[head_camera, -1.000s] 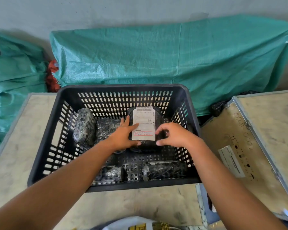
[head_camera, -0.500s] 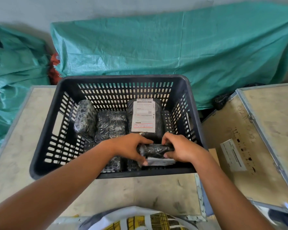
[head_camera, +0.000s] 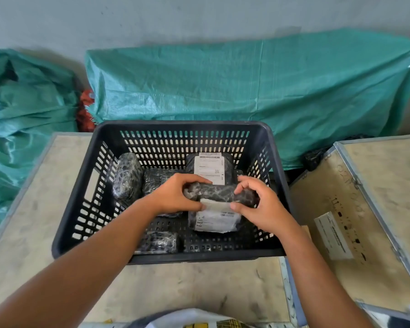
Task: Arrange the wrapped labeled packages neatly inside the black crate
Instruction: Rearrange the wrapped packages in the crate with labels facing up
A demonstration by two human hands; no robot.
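Note:
A black slotted crate (head_camera: pixel 81 185) stands on a worn table. Both hands hold one black wrapped package (head_camera: pixel 219 194) above the crate's middle, its white label (head_camera: pixel 217 218) facing me and hanging down. My left hand (head_camera: pixel 175 197) grips its left end, my right hand (head_camera: pixel 260 204) its right end. Against the far wall stands a labeled package (head_camera: pixel 210 168). Left of it are a wrapped package (head_camera: pixel 155 179) and an upright one (head_camera: pixel 126 177). A small package (head_camera: pixel 160 242) lies at the near wall.
The table (head_camera: pixel 199 287) carries the crate. A wooden case with metal edging (head_camera: pixel 365 209) sits to the right, a white sticker (head_camera: pixel 333 235) on its lid. Green tarpaulin (head_camera: pixel 246 86) covers things behind and to the left. A printed bag (head_camera: pixel 194 321) lies at the near edge.
Both hands left the standing labeled package, went to the crate's near side, gripped a package lying there and lifted it toward the middle, turning its label to face me.

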